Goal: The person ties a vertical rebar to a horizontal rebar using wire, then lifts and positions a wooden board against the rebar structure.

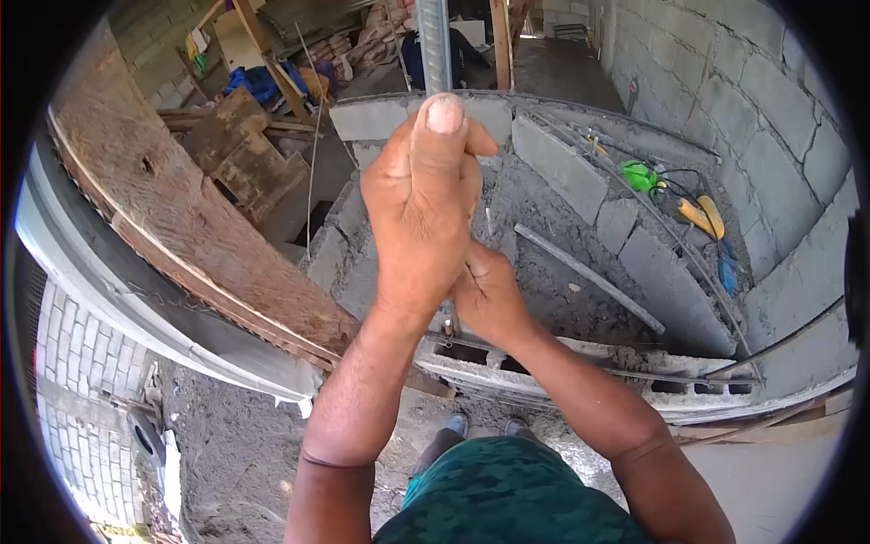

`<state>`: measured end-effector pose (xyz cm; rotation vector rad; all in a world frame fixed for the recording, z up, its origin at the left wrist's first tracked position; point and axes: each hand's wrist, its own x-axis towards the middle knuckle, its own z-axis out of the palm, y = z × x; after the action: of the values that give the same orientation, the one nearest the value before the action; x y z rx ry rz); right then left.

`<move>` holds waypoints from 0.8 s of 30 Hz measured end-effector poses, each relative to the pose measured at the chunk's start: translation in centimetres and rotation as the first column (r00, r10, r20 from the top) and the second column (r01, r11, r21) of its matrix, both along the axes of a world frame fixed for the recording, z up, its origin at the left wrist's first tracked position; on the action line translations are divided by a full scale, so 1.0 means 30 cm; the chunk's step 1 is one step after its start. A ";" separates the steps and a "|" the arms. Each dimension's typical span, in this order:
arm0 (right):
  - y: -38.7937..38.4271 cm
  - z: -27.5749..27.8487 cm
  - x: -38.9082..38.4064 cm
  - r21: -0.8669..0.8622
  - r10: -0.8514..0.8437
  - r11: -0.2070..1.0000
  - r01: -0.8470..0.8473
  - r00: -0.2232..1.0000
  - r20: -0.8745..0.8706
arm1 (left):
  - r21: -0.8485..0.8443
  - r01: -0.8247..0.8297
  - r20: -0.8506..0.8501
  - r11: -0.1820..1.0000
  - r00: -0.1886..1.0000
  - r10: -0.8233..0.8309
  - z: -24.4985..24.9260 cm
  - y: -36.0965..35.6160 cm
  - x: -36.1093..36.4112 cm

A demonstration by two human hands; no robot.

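A ribbed steel rebar (434, 45) stands upright in front of me, running up past the top of the view. My left hand (421, 195) is wrapped around it, thumb up along the bar. Lower and closer to me, my right hand (489, 290) is closed at the same bar, its fingers mostly hidden behind my left wrist. Beneath my hands lies a hollow concrete block wall (553, 363) with open cells. Grey concrete slabs (557, 163) edge the rough cement-covered floor beyond it.
A thick wooden plank (199, 227) slants along the left. A loose grey bar (589, 278) lies on the rough floor. At right are a green tool (640, 176) and a yellow one (702, 218) with dark cord, beside a block wall (752, 118). Another person (453, 62) is bent down at the back.
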<state>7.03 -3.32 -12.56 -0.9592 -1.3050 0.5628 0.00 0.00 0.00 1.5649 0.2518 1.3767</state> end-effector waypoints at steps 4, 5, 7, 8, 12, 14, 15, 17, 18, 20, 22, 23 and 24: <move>-0.034 -0.003 0.003 0.085 -0.010 0.996 0.007 0.999 0.039 | 0.038 -0.048 -0.068 0.998 0.996 0.051 -0.005 -0.030 -0.006; -0.032 -0.008 0.024 0.079 0.080 0.994 -0.082 0.997 0.022 | 0.024 -0.028 -0.017 0.999 0.999 0.029 -0.008 -0.029 0.001; -0.035 -0.010 0.035 0.031 0.113 0.993 -0.111 0.991 -0.078 | 0.065 -0.133 -0.097 0.989 0.985 0.139 -0.012 -0.052 0.011; -0.037 -0.055 0.030 -0.039 0.103 0.993 -0.107 0.990 -0.092 | 0.151 -0.248 -0.164 0.957 0.948 0.272 0.016 -0.059 0.002; 0.045 -0.070 -0.039 0.038 0.051 0.998 -0.040 0.929 -0.367 | 0.213 -0.294 -0.202 0.932 0.920 0.337 -0.019 0.013 0.004; 0.084 -0.116 -0.027 -0.024 -0.031 0.999 0.026 0.968 -0.251 | 0.071 -0.142 -0.192 0.987 0.969 0.153 0.014 -0.011 -0.014; 0.027 -0.093 -0.038 -0.047 -0.115 0.993 0.109 0.983 -0.145 | 0.035 -0.121 -0.195 0.992 0.973 0.126 0.006 -0.035 -0.016; -0.002 -0.041 -0.042 -0.048 -0.089 0.996 0.081 0.977 -0.194 | 0.001 -0.089 -0.181 0.996 0.980 0.088 0.031 -0.063 -0.009; -0.018 -0.028 -0.048 -0.088 -0.056 0.995 0.036 0.969 -0.242 | 0.002 -0.092 -0.160 0.996 0.983 0.091 0.043 -0.072 -0.017; 0.031 -0.042 -0.054 -0.088 -0.027 0.996 0.003 0.962 -0.272 | -0.051 -0.116 -0.117 0.992 0.987 0.109 0.041 -0.041 -0.015; 0.019 -0.025 -0.052 -0.109 0.056 0.989 -0.099 0.938 -0.342 | -0.072 -0.081 -0.099 0.994 0.992 0.074 0.048 -0.062 -0.028; 0.040 -0.039 -0.051 -0.098 0.050 0.991 -0.087 0.942 -0.332 | -0.091 -0.048 -0.088 0.995 0.995 0.040 0.056 -0.064 -0.031; 0.050 -0.022 -0.054 -0.107 0.055 0.990 -0.090 0.953 -0.297 | -0.091 -0.018 -0.032 0.996 0.999 0.015 0.060 -0.062 -0.025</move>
<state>5.40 -1.81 -13.21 -0.8889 -1.0514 0.8164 -0.75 -1.86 1.79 1.5130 0.3424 1.3355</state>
